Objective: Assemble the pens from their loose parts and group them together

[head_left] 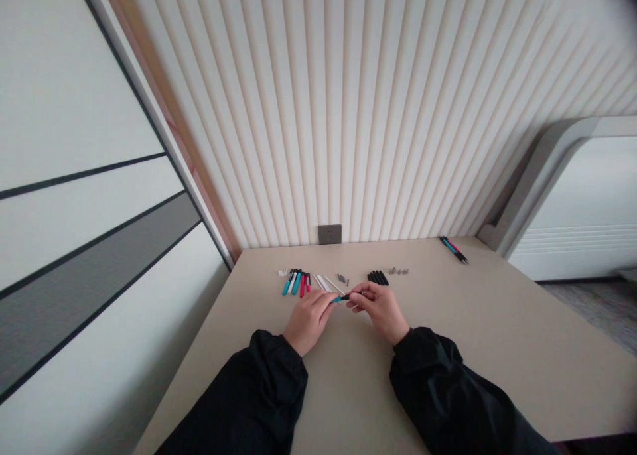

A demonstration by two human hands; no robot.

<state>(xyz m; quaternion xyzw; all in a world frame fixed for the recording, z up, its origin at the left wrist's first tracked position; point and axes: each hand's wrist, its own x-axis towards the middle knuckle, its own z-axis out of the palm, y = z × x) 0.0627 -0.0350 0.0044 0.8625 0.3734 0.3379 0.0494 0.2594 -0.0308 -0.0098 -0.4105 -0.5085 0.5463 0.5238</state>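
Note:
Between my hands is a blue-and-black pen barrel (343, 298), held nearly level just above the table. My left hand (309, 316) pinches its blue part. The fingertips of my right hand (381, 308) are closed at its black end; whether a small part is also between them is hidden. Just beyond my left hand lies a row of pen barrels (296, 282) in blue, white and red with black ends. Thin white refills (322, 282) lie beside them, partly behind my fingers. Several black pen grips (378, 278) are lined up behind my right hand.
Small white pieces (283, 273) lie at the row's left. Springs (341, 278) are behind the refills, and grey pen tips (398, 270) lie right of the black grips. Whole pens (454, 250) rest at the table's (497, 335) back right. A socket (330, 234) is on the ribbed wall.

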